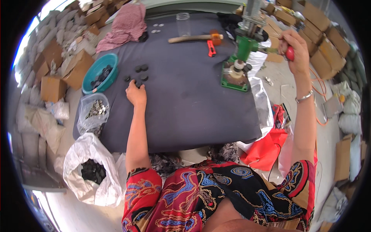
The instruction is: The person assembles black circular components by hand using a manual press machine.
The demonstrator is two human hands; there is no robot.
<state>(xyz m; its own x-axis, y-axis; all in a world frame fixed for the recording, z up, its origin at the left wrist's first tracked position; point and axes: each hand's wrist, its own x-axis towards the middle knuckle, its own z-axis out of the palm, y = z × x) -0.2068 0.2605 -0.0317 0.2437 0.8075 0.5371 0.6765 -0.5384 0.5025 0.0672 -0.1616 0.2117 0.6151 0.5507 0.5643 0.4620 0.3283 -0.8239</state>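
My left hand (136, 94) is low over the dark cloth at the left of the table, its fingertips closed on a small black round piece (138, 82). Several similar black discs (144, 67) lie just beyond it. On the right, my raised right hand (295, 50) is wrapped around the red-knobbed lever (289, 53) of a green hand press (244, 49). White and black round parts (239, 65) sit at the press's ram and base; their exact fit is too small to tell.
A teal basin (88, 89) of black pieces and a clear bag (83, 120) of metal bits line the table's left edge. Below stands a white sack (112, 181). A wooden-handled mallet (189, 38), red cutter (211, 48), clear jar (183, 27) and checked cloth (125, 25) lie farther back.
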